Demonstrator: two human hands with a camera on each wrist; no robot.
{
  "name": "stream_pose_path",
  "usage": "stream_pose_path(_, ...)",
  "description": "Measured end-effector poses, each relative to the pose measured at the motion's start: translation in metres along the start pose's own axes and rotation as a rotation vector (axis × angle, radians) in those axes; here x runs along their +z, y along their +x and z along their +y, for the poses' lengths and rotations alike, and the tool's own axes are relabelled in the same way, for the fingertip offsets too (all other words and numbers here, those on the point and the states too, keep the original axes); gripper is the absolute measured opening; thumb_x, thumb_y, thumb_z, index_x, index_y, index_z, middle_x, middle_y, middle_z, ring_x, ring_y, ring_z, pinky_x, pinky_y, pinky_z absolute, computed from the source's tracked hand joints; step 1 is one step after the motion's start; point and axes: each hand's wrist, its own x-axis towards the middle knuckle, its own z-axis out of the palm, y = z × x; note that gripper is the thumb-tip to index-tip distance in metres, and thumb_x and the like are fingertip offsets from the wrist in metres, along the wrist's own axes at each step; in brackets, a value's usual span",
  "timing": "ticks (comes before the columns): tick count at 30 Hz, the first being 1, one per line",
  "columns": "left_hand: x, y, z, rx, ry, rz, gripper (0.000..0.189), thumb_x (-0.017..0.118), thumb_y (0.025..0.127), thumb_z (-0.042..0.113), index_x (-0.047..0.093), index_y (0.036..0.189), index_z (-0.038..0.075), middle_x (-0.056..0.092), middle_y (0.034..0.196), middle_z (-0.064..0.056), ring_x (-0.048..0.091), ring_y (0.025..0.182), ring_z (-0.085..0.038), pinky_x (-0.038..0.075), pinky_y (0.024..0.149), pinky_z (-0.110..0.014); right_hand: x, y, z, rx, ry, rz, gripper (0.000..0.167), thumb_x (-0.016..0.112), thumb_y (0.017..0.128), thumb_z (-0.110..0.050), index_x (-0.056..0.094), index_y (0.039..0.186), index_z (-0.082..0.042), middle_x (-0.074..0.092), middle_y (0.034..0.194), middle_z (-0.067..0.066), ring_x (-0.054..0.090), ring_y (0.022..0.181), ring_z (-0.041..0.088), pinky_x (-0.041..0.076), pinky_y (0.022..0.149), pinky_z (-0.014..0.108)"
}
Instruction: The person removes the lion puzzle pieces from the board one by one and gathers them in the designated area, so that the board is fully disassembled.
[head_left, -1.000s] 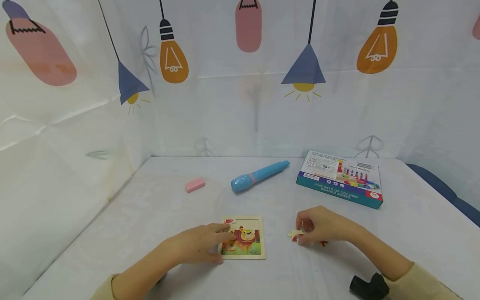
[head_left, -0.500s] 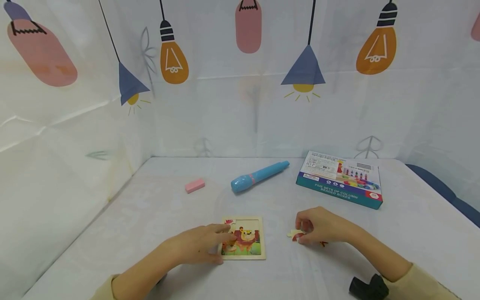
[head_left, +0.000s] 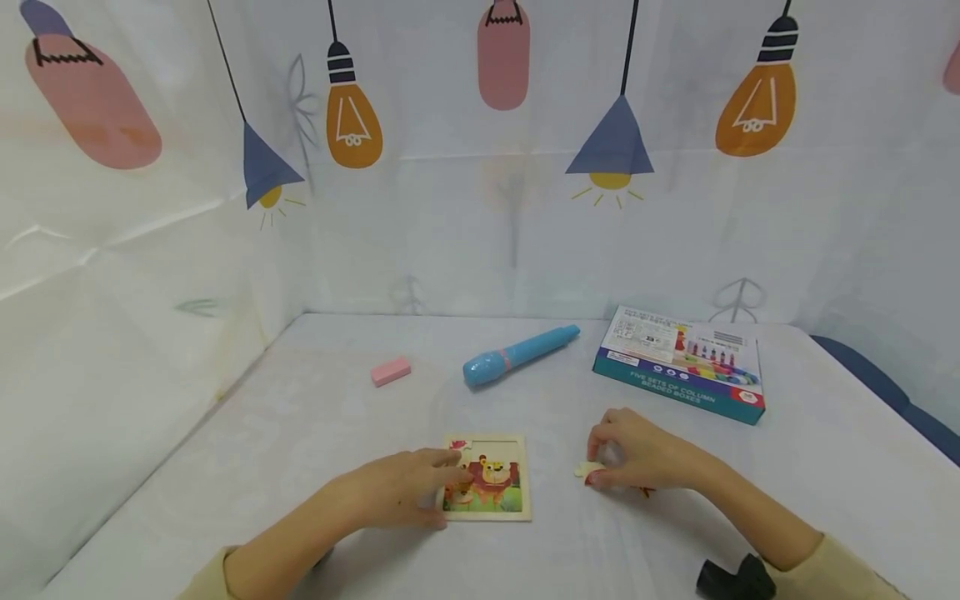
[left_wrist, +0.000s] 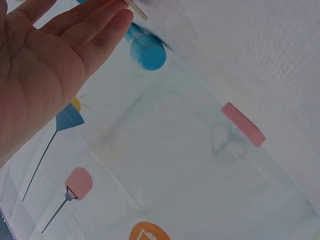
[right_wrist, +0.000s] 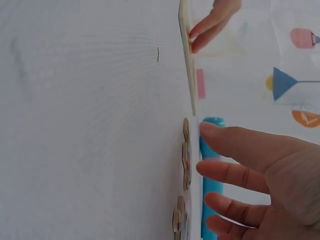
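On the white desk [head_left: 300,433] lie one wooden puzzle board [head_left: 487,477], one blue pen-shaped toy [head_left: 520,355], one pink eraser [head_left: 391,371] and one boxed bead set [head_left: 681,360]. One left hand [head_left: 408,492] rests flat, fingers straight, on the board's left edge. One right hand [head_left: 637,457], fingers curled down, touches loose puzzle pieces [head_left: 588,471] (two show in the right wrist view) right of the board; whether it grips them cannot be told.
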Motion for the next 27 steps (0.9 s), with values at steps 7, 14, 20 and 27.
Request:
stream_pose_path(7, 0.001, 0.000, 0.000, 0.022, 0.009, 0.012, 0.056, 0.067, 0.081, 0.038, 0.048, 0.133, 0.029, 0.041, 0.140, -0.003, 0.042, 0.124, -0.023, 0.039, 0.096, -0.041, 0.003, 0.001, -0.009, -0.012, 0.046, 0.009, 0.016, 0.066, 0.084, -0.036, 0.064, 0.093, -0.022, 0.052, 0.093, -0.006, 0.044, 0.091, 0.017, 0.044, 0.071, 0.028)
stream_pose_path(14, 0.003, 0.000, -0.001, 0.029, 0.015, 0.027, 0.056, 0.068, 0.081, 0.038, 0.049, 0.133, 0.028, 0.042, 0.139, -0.004, 0.042, 0.124, -0.023, 0.039, 0.096, -0.041, 0.005, 0.007, -0.020, -0.066, 0.034, 0.030, 0.015, 0.063, 0.086, -0.032, 0.063, 0.095, -0.020, 0.053, 0.093, -0.008, 0.046, 0.091, 0.017, 0.045, 0.077, 0.032)
stream_pose_path(20, 0.004, 0.000, 0.001, 0.020, 0.006, 0.033, 0.055, 0.067, 0.080, 0.038, 0.050, 0.132, 0.027, 0.043, 0.137, -0.005, 0.043, 0.123, -0.024, 0.039, 0.095, -0.042, 0.013, 0.020, -0.037, -0.100, -0.012, 0.088, 0.013, 0.064, 0.086, -0.025, 0.063, 0.097, -0.018, 0.053, 0.096, -0.007, 0.046, 0.095, 0.016, 0.045, 0.082, 0.036)
stream_pose_path(27, 0.005, 0.000, -0.002, 0.031, -0.001, 0.040, 0.053, 0.067, 0.081, 0.036, 0.051, 0.130, 0.027, 0.044, 0.137, -0.004, 0.043, 0.122, -0.024, 0.040, 0.095, -0.042, 0.022, 0.037, -0.058, -0.142, -0.004, 0.104, 0.013, 0.065, 0.085, -0.018, 0.063, 0.097, -0.014, 0.055, 0.097, -0.002, 0.045, 0.097, 0.017, 0.045, 0.083, 0.038)
